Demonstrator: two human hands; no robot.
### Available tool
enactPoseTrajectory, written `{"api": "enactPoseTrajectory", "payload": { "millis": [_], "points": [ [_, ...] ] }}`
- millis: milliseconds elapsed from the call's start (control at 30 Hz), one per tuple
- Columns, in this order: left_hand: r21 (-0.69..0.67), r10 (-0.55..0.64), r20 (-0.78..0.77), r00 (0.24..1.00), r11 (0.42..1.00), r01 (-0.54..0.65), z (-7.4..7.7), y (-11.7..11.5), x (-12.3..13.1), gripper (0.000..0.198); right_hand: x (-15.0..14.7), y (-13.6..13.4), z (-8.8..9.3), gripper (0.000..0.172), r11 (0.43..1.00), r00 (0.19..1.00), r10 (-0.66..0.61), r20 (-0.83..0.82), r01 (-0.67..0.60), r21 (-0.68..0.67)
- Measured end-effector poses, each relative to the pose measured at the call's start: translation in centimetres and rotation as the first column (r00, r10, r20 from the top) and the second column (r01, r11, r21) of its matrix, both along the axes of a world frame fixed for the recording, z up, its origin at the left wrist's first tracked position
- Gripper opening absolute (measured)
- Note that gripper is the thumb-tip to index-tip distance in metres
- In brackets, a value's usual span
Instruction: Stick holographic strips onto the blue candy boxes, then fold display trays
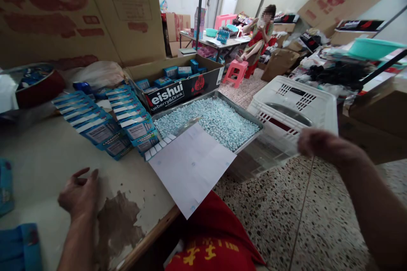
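Observation:
My left hand (79, 192) rests on the worn pale tabletop (47, 165). Its fingers are loosely curled and apart, and it holds nothing. My right hand (314, 142) is out to the right over the floor, motion-blurred, and seems pinched on the edge of a clear plastic bag (267, 154) that stretches toward the table. A metal tray (248, 114) of small pale blue candies sits at the table's far corner. A white paper sheet (190, 167) lies over the tray's near edge and hangs past the table. Rows of flat blue boxes (104, 118) lie beyond my left hand.
An open cardboard box (181, 89) with several blue packs stands behind the tray, with large cardboard sheets (63, 12) behind it. A white plastic basket (292, 106) sits on the floor to the right. A person (260, 34) sits by a far table near pink stools.

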State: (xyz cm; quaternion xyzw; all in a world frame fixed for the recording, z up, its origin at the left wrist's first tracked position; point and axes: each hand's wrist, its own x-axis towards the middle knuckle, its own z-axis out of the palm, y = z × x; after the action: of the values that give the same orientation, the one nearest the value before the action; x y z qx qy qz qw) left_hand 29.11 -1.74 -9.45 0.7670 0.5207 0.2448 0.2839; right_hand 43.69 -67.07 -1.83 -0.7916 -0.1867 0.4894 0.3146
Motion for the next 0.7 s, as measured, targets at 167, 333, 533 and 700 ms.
{"api": "enactPoseTrajectory", "payload": {
  "millis": [167,333,533,700],
  "points": [
    [0.041,-0.006,-0.013,1.000,0.999,0.007,-0.5,0.1,0.0,0.046,-5.8,11.4,-9.6,0.023,0.962,0.914,0.246,-0.324,-0.271,-0.036],
    [0.035,-0.021,-0.015,1.000,0.999,0.021,-1.0,0.7,0.1,0.046,-7.3,17.0,-14.0,0.006,0.918,0.821,0.350,-0.452,-0.396,-0.009],
    [0.027,0.000,-0.061,0.998,1.000,0.002,-0.4,0.2,0.3,0.039,-8.5,20.9,-16.7,0.044,0.951,0.819,0.308,-0.485,-0.282,0.127],
    [0.021,-0.025,-0.077,0.997,0.999,0.027,0.4,-0.7,0.1,0.036,-9.4,21.3,-18.2,0.058,0.947,0.846,0.306,-0.437,-0.225,0.228]
  ]
}}
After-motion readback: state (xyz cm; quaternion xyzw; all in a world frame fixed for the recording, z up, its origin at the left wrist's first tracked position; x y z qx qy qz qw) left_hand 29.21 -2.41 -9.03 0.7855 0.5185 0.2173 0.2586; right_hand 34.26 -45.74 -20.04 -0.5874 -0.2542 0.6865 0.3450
